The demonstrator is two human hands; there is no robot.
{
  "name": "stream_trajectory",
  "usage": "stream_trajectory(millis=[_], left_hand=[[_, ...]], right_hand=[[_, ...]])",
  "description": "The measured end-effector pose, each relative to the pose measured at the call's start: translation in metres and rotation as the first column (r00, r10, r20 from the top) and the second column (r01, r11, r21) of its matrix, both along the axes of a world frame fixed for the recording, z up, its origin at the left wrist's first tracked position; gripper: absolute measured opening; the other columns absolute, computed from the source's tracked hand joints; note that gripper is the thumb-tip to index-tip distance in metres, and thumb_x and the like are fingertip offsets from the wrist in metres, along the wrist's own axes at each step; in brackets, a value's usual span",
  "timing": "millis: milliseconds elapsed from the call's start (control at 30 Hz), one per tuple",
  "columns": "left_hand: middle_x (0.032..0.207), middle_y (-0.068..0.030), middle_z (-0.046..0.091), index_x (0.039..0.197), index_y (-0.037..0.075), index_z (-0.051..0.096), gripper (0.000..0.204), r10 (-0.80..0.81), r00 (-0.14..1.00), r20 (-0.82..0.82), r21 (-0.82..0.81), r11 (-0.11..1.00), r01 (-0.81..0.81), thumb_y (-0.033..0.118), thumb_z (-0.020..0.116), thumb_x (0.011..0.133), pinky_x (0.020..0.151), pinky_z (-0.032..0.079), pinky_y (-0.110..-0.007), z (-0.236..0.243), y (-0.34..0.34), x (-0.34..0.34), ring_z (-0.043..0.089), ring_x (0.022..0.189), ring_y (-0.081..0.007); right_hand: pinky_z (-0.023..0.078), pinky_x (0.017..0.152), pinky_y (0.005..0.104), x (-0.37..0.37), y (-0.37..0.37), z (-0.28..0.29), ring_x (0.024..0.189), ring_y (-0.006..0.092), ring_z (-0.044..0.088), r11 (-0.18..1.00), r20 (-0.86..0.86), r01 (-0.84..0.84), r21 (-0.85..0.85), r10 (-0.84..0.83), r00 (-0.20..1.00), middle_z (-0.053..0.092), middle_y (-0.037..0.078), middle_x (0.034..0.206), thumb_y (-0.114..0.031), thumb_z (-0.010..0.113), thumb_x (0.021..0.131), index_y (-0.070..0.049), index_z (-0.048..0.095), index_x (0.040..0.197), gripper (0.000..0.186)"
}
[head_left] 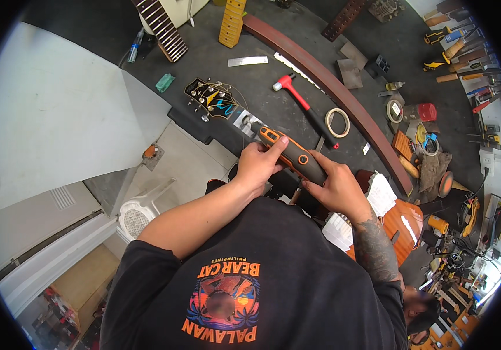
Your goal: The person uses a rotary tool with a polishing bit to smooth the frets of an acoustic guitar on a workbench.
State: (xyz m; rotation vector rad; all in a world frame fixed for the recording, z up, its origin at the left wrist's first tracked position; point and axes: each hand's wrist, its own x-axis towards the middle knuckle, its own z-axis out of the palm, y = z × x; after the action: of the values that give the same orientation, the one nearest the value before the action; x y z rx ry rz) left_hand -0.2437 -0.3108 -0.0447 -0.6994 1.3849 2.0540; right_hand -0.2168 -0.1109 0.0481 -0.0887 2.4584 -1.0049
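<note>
Both hands grip an orange and black rotary tool [294,154]. My left hand [256,166] wraps its front part, with the thumb on the casing near the switch area. My right hand [338,186] holds the rear end. The tool's tip points up and left over a small shiny metal plate [243,120] at the neck; whether it touches cannot be made out. Beyond it lies a black guitar headstock [209,98] with metal tuners and loose strings. An orange-brown wooden guitar body [405,224] with white paper [382,195] shows beside my right forearm; my arms hide much of the neck.
A red hammer [300,100], a ring-shaped roll [337,123] and a steel ruler [247,60] lie on the dark bench. A long red-brown bar [332,81] curves past them. Two guitar necks [160,26] [231,23] lie farther off. Another person [419,309] is at lower right.
</note>
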Motion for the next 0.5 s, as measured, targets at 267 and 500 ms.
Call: stream_trajectory(millis=[267,500], left_hand=[[0.116,-0.0193,0.069,0.119,-0.011,0.060,0.058,-0.013,1.000,-0.013,-0.013,1.000,0.013,0.041,0.076,0.099,0.091,0.063,-0.041,0.001,0.003,-0.003,0.073,0.105,-0.0251],[0.116,-0.0185,0.070,0.120,-0.010,0.063,0.056,-0.018,1.000,-0.024,0.019,1.000,0.018,0.040,0.075,0.099,0.086,0.064,-0.040,0.000,0.004,-0.007,0.073,0.105,-0.0248]], right_hand=[[0.058,0.082,0.0440,0.001,0.004,-0.009,0.087,0.0382,0.076,0.999,-0.078,0.002,-0.036,-0.004,0.997,0.076,0.023,0.095,-0.018,0.078,0.082,-0.004,0.060,0.141,0.063],[0.058,0.081,0.0433,0.000,0.006,-0.010,0.086,0.0368,0.076,0.999,-0.074,0.010,-0.048,-0.013,0.997,0.076,0.022,0.093,-0.018,0.077,0.083,-0.005,0.060,0.141,0.062]])
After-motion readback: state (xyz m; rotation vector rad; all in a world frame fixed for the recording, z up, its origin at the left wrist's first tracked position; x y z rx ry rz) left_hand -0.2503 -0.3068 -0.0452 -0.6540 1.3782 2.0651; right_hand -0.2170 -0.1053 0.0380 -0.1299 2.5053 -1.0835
